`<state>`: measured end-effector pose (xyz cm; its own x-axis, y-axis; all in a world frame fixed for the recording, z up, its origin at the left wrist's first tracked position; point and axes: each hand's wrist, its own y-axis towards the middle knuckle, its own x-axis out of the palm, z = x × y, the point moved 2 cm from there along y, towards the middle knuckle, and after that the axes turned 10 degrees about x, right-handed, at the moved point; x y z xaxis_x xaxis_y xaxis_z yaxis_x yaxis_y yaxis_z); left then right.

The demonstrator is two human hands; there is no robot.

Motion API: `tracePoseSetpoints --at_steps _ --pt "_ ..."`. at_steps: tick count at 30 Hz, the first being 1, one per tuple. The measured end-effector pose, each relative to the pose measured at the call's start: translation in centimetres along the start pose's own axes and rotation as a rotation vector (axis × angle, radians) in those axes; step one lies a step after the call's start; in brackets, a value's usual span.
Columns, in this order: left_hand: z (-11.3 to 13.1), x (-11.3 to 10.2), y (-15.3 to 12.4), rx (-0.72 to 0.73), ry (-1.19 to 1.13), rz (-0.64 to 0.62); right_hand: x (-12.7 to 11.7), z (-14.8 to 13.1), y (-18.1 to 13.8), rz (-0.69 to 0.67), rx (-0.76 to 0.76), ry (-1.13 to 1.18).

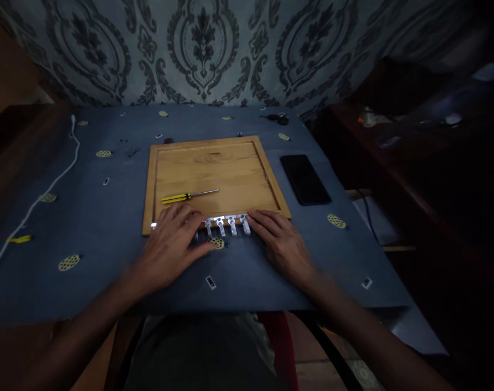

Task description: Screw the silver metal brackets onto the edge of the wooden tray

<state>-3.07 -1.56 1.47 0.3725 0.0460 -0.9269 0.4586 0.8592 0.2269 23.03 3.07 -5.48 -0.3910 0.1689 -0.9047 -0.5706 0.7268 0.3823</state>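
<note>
A metal rail with several silver hooks (226, 224) lies along the near edge of a wooden tray (214, 174) on a blue-covered table. My left hand (175, 241) rests palm down over the rail's left part, fingers stretched out. My right hand (277, 239) lies flat at the rail's right end, its fingertips touching the last hook. A screwdriver with a yellow and black handle (187, 196) lies inside the tray, just beyond my left hand.
A black phone (305, 178) lies right of the tray. A white cable (43, 193) runs down the table's left side. Small patterned spots and tiny parts dot the blue cloth (108, 217). Dark furniture (413, 163) stands to the right; patterned wallpaper behind.
</note>
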Motion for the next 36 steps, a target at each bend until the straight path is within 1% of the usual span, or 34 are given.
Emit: tracePoseSetpoints --at_steps 6,9,12,17,22,25,30,33,36 --pt "1.8 0.9 2.3 0.068 0.100 -0.047 0.3 0.1 0.0 0.015 -0.010 0.001" --pt "2.3 1.5 3.3 0.058 0.110 -0.089 0.4 0.2 0.0 0.007 -0.006 0.007" --pt "2.3 2.1 3.8 0.035 0.115 -0.103 0.5 0.2 0.0 0.009 -0.006 0.001" --pt "2.2 2.7 3.9 0.039 0.107 -0.120 0.6 0.3 0.0 0.026 0.000 0.009" --pt "2.0 2.9 4.0 0.018 0.099 -0.116 0.5 0.2 0.1 0.035 -0.021 0.017" --pt "1.9 3.0 4.1 0.028 0.099 -0.113 0.5 0.2 0.1 0.036 -0.024 0.031" --pt "2.0 3.3 4.1 0.027 0.103 -0.105 0.7 0.3 0.0 0.006 0.016 0.055" --pt "1.9 3.0 4.0 0.032 0.100 -0.098 0.7 0.4 0.0 0.010 0.015 0.053" --pt "0.7 1.9 3.9 0.011 0.062 -0.052 0.8 0.5 0.0 0.029 -0.011 0.040"
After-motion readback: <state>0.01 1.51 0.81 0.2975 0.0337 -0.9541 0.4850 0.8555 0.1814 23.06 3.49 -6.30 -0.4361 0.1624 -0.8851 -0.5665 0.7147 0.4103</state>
